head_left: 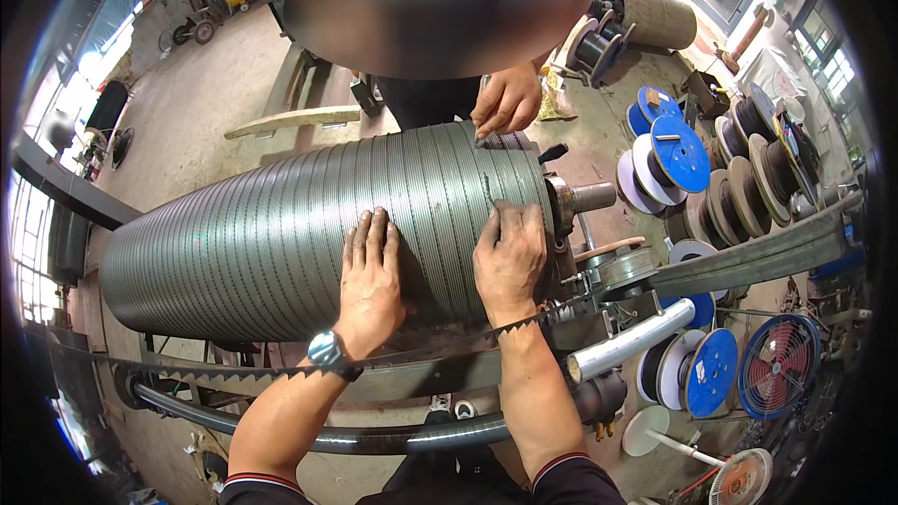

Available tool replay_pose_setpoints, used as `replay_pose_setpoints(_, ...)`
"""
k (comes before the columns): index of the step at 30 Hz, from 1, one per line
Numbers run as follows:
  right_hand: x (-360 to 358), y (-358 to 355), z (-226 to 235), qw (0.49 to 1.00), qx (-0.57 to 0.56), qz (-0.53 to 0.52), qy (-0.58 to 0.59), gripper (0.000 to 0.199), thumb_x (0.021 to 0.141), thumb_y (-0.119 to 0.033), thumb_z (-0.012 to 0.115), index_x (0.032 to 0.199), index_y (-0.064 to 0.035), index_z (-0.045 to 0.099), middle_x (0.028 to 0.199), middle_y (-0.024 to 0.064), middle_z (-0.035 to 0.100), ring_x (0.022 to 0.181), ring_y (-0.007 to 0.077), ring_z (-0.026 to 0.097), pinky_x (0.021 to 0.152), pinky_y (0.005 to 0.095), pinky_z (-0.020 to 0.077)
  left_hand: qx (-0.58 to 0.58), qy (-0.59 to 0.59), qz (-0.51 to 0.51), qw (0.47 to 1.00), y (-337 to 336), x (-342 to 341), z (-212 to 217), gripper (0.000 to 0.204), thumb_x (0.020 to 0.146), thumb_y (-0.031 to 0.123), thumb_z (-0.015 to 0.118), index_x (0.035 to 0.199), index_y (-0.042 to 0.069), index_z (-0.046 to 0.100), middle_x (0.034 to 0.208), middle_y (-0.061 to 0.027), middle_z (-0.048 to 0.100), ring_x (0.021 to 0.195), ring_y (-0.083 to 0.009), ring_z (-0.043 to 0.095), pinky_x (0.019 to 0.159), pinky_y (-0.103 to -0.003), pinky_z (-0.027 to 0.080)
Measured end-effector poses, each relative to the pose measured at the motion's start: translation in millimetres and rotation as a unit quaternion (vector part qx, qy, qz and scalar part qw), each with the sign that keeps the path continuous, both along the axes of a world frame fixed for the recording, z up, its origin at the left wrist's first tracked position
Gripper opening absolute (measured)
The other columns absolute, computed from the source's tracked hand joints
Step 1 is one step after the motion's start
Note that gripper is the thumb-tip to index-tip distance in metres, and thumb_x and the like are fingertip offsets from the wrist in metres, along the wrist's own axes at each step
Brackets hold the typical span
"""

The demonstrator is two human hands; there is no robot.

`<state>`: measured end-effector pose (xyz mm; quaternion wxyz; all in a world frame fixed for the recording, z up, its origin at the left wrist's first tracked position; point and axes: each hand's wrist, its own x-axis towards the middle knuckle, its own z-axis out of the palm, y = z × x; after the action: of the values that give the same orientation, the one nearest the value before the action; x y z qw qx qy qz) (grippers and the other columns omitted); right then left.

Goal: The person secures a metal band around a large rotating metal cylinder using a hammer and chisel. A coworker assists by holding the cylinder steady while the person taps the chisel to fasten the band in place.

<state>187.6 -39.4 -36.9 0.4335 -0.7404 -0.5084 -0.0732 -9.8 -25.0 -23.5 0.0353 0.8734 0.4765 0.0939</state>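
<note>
A large metal roller [253, 224], wound round with fine dark ridges or wire, lies across in front of me. My left hand [369, 271] rests flat on its near side, fingers stretched out and holding nothing. Towards the roller's right end, my right hand [512, 252] presses on the surface with its fingers curled in. Whatever those fingers hold, if anything, is hidden. Just beyond it a short dark mark [487, 189] shows on the ridges. Across the roller, a co-worker's hand [507, 103] pinches a small thin tool against the same end.
A toothed strip [271, 372] and a dark curved bar [393, 438] run between me and the roller. The roller's shaft [591, 197] sticks out right. Beyond stand wire spools [680, 154], a silver tube [631, 341] and a fan [779, 367]. A wooden board [295, 120] lies behind.
</note>
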Motion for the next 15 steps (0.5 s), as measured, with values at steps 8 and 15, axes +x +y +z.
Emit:
replay_pose_setpoints(8, -0.6, 2.7, 10.7, 0.999, -0.016, 0.011, -0.03, 0.015, 0.091, -0.002, 0.067, 0.105, 0.0013, 0.07, 0.098, 0.0182, 0.059, 0.088, 0.0408, 0.063, 0.078, 0.0487, 0.0523, -0.003, -0.008, -0.007, 1.0, -0.2, -0.6, 0.8, 0.125, 0.052, 0.022, 0.099, 0.154, -0.01, 0.035, 0.166, -0.0273, 0.027, 0.156, -0.0456, 0.023, 0.129, -0.057, 0.022)
replay_pose_setpoints(15, -1.8, 7.5, 15.5, 0.999, -0.021, 0.011, -0.047, 0.013, 0.089, 0.0, 0.067, 0.102, 0.0022, 0.069, 0.097, 0.0181, 0.059, 0.087, 0.0404, 0.063, 0.078, 0.0485, 0.0519, -0.01, -0.017, -0.009, 1.0, 0.2, -1.3, 1.2, 0.124, 0.054, 0.023, 0.099, 0.154, -0.01, 0.034, 0.167, -0.0278, 0.026, 0.157, -0.0461, 0.023, 0.129, -0.058, 0.022)
